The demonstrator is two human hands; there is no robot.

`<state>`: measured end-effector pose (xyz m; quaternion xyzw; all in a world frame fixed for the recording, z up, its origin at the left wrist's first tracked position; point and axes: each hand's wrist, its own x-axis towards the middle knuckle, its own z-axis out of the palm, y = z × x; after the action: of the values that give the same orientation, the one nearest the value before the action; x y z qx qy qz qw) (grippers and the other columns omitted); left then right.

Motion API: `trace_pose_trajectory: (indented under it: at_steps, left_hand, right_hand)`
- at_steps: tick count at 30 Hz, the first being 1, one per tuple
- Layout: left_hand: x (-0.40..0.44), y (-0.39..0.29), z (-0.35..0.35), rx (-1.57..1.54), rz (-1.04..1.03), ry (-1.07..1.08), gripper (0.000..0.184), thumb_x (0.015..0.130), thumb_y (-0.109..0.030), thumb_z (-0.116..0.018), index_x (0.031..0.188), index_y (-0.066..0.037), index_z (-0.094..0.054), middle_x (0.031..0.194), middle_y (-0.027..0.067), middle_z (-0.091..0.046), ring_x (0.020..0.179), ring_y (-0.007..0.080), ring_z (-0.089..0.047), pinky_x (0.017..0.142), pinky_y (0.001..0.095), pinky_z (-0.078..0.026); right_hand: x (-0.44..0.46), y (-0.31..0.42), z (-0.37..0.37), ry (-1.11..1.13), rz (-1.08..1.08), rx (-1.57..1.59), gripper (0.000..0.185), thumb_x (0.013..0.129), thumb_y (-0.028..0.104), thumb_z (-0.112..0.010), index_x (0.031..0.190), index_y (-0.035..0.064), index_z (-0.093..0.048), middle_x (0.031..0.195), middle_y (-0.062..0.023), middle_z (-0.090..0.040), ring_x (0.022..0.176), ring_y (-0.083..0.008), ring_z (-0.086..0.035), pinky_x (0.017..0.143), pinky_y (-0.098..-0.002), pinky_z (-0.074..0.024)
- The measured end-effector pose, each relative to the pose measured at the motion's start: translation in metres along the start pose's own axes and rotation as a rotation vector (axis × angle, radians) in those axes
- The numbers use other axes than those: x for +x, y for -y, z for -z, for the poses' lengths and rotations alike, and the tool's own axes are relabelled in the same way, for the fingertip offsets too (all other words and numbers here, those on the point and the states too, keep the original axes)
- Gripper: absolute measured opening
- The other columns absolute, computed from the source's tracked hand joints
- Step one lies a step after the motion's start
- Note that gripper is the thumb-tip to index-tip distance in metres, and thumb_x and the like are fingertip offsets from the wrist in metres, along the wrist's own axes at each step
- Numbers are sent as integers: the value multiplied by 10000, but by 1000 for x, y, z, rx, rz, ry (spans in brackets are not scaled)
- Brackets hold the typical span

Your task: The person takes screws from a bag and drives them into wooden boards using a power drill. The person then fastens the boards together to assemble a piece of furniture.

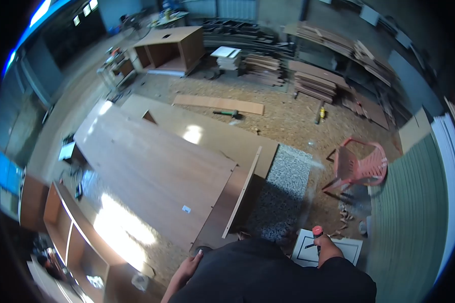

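My right hand (327, 247) is closed around a red-topped tool (317, 232), above a white panel (349, 247) with dark outlines. My left hand (189, 266) is beside the near corner of a large brown wooden board (156, 171), next to a dark round object (203, 250); whether it holds that object is unclear. A narrow light wooden strip (242, 192) stands along the board's right end. Under the large board lies a wide tan sheet (227, 140).
A red plastic chair (361, 164) stands at right, near a tall stack of green-edged sheets (409, 212). A speckled slab (285, 187) lies ahead. Farther off are a green-handled tool (228, 113), a plank (217, 104) and a wooden cabinet (172, 50). Another cabinet frame (81, 242) is at lower left.
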<state>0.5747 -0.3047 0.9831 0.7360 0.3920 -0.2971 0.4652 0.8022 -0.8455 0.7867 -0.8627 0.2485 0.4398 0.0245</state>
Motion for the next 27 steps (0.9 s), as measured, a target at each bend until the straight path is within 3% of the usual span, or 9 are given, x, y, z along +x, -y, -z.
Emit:
trace_pose_trajectory:
  at_steps: [3,7,9,11,16,18,22,24,27]
  left_hand:
    - [5,-20,5,71,-90,105,790,925,-646,-370,1108,82,-615,1037,266,-646,1068,280,-604,930,353,-431]
    - [13,-22,19,325,-220,198,694,945,-582,-380,1135,39,-623,1081,251,-646,1078,301,-602,938,364,-429]
    - [43,6,18,483,-267,276,640,958,-540,-388,1149,25,-620,1090,239,-649,1071,299,-604,937,364,-429]
    - [94,62,15,470,-632,360,518,980,-429,-399,1194,-4,-602,1095,217,-652,1067,290,-605,941,359,-425]
    - [56,72,6,466,-472,596,444,984,-350,-417,1166,9,-604,1072,197,-660,1043,269,-607,918,359,-435]
    - [89,127,7,544,-736,497,443,986,-348,-418,1157,15,-605,1039,174,-673,991,212,-609,899,339,-441]
    - [-25,80,2,555,-362,495,438,992,-347,-426,1189,4,-601,1052,161,-672,986,180,-599,908,321,-439]
    - [-52,84,-4,432,-247,366,435,994,-349,-441,1206,-4,-600,1099,151,-661,1006,189,-599,922,320,-438]
    - [-29,145,-6,208,-391,473,439,993,-360,-456,1215,-11,-603,1128,145,-652,1046,194,-588,919,316,-442]
  right_hand:
    - [-20,-29,-53,65,-35,124,466,689,261,-736,1099,52,-665,1128,-143,-651,1024,-241,-635,861,-346,-500]
    - [-93,-36,-150,232,-44,411,461,686,254,-741,1090,48,-663,1100,-113,-655,975,-245,-638,856,-359,-505]
    - [-128,-29,-199,287,-13,468,452,691,257,-737,1087,54,-661,1083,-108,-654,956,-243,-636,843,-360,-505]
    - [-160,-29,-236,317,8,515,444,696,260,-734,1085,59,-659,1066,-104,-652,937,-242,-634,830,-360,-505]
    - [-225,-65,-299,336,-39,618,423,708,267,-726,1078,73,-654,1024,-92,-649,888,-238,-630,797,-361,-504]
    - [-242,-91,-315,342,-79,635,415,713,270,-722,1076,79,-652,1007,-87,-648,869,-236,-628,785,-362,-504]
    - [-267,-151,-350,375,-116,620,399,724,275,-716,1070,90,-648,973,-78,-645,830,-233,-625,759,-362,-503]
    - [-270,-168,-351,374,-95,610,391,729,278,-712,1068,96,-646,956,-73,-644,811,-232,-623,746,-363,-503]
    - [-269,-183,-336,361,-8,598,378,736,282,-707,1064,104,-644,931,-66,-642,782,-229,-620,726,-363,-503]
